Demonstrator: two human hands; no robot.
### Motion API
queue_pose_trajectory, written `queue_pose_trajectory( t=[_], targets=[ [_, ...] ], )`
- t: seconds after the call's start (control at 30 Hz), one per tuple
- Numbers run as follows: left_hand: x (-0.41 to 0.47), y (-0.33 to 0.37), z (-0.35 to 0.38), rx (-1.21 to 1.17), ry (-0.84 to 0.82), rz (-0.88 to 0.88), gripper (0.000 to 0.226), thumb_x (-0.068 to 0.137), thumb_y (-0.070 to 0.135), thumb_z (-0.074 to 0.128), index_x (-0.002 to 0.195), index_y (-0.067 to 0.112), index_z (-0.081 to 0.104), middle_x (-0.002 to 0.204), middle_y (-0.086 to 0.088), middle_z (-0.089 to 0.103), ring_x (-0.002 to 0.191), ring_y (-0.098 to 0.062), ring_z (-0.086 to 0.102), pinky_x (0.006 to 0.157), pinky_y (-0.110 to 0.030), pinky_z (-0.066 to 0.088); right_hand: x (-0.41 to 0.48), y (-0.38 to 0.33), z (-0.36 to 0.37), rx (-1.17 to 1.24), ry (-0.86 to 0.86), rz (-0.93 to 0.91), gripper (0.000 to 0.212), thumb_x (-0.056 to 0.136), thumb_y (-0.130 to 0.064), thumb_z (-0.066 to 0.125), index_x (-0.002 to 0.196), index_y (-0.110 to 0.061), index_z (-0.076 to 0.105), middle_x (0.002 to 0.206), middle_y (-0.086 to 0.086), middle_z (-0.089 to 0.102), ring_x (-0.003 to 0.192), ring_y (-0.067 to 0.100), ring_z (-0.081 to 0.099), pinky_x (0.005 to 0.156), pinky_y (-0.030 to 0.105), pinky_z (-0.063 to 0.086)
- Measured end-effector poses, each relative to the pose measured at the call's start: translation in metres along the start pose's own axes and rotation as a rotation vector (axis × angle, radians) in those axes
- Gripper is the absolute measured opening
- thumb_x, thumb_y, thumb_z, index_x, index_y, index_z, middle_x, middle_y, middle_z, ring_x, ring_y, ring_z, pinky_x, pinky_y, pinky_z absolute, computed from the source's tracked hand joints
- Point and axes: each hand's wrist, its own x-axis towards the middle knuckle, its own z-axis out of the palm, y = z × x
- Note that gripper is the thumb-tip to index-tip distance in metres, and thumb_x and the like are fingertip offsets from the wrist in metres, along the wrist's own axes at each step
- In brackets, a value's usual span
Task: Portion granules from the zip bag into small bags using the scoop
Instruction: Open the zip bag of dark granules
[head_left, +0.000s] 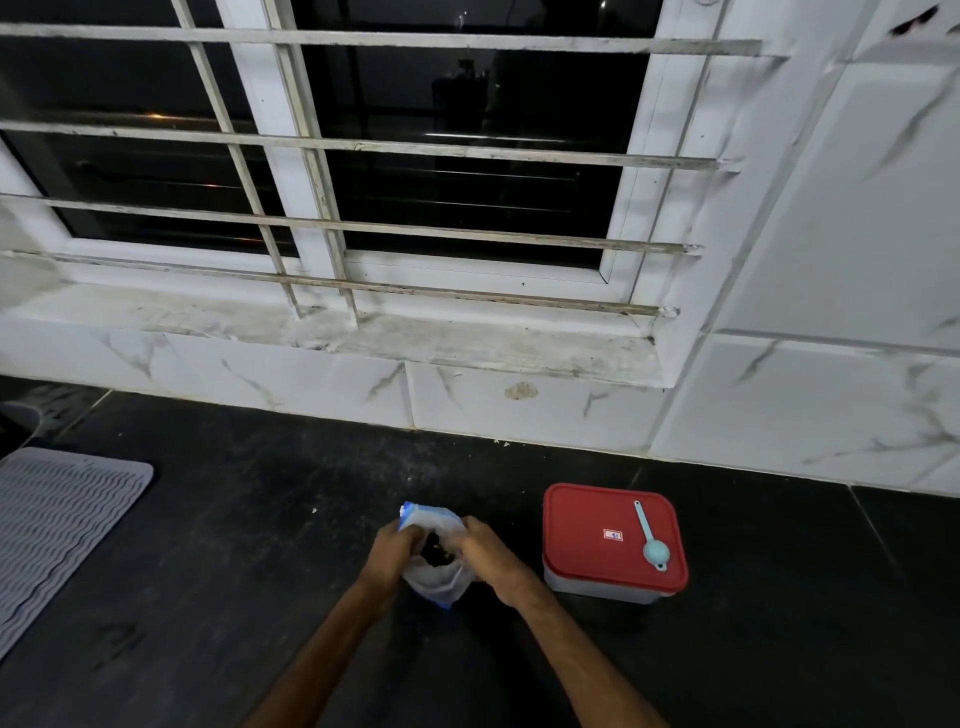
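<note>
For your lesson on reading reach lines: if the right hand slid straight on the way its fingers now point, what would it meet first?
The right hand points left and slightly away, gripping the zip bag's mouth. Straight on, it would likely press through the bag and meet the left hand on the opposite edge, though depth is hard to judge.

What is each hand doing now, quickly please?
Left hand: closed on the zip bag, at its mouth.
Right hand: closed on the same bag's mouth.
</note>
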Motion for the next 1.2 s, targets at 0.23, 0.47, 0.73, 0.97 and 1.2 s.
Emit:
queue_pose_trajectory(
  t=[0.23,0.47,0.73,0.97,1.2],
  targets=[
    [0.007,0.006,-0.003,0.138,-0.096,-0.003,0.019,0.091,-0.003,0.054,0.087,0.010,0.067,0.089,-0.013,0.071,0.077,-0.018,0.067,0.065,-0.024,0.053,0.001,0.003,-0.009,-0.281,0.208,-0.098,0.025,0.086,-0.018,0.054,0.103,-0.008,0.071,0.100,0.009,0.073,0.092,0.020,0.068,0.072,0.027,0.048],
    [0.012,-0.006,-0.002,0.322,-0.010,0.151,0.020,0.096,0.003,0.049,0.109,0.004,0.063,0.104,-0.013,0.070,0.101,-0.028,0.067,0.091,-0.045,0.054,0.003,0.007,-0.012,-0.317,0.248,-0.127,0.024,0.091,-0.015,0.050,0.103,-0.005,0.068,0.104,0.013,0.071,0.092,0.022,0.066,0.069,0.024,0.043],
    [0.008,0.003,-0.003,0.328,-0.065,0.278,0.023,0.078,0.021,0.063,0.098,0.012,0.058,0.092,-0.005,0.069,0.087,-0.019,0.068,0.072,-0.026,0.056,0.004,0.005,-0.013,-0.365,0.238,-0.297,0.020,0.083,-0.025,0.070,0.087,-0.011,0.057,0.091,0.007,0.061,0.082,0.018,0.059,0.071,0.030,0.046],
    [0.013,-0.010,-0.010,0.384,0.065,0.310,0.018,0.088,-0.006,0.060,0.099,0.007,0.058,0.094,-0.008,0.067,0.087,-0.022,0.066,0.074,-0.033,0.055,0.007,0.008,-0.014,-0.269,0.293,-0.256,0.016,0.083,-0.015,0.068,0.097,-0.011,0.062,0.093,0.004,0.070,0.080,0.011,0.063,0.061,0.013,0.046],
    [0.016,-0.014,-0.009,0.367,0.044,0.273,0.036,0.085,0.005,0.071,0.112,0.009,0.048,0.099,-0.006,0.063,0.088,-0.021,0.066,0.073,-0.030,0.056,0.009,0.015,-0.012,-0.302,0.247,-0.178,0.020,0.083,-0.015,0.067,0.102,-0.011,0.061,0.092,-0.001,0.064,0.081,0.010,0.060,0.060,0.014,0.042]
  ],
)
